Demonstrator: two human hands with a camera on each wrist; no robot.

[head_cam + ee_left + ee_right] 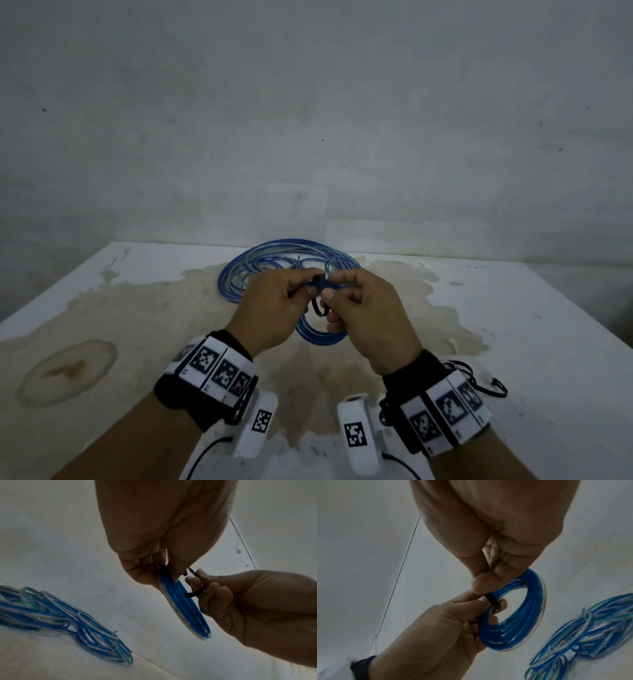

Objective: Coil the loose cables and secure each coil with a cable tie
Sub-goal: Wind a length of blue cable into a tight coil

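Observation:
A small coil of blue cable hangs in the air between both hands, above the table. My left hand grips the coil at its top, thumb and fingers curled round the strands. A black cable tie loops round the coil at that spot. My right hand pinches the cable tie between thumb and fingers. In the right wrist view the tie crosses the strands right where the two hands meet. A pile of loose blue and clear cables lies on the table behind the hands.
The stained white table stands against a plain grey wall. Thin black strips lie on the table beside my right wrist. The loose cable pile spreads out at the table's far middle, also seen from the right wrist as loose cables.

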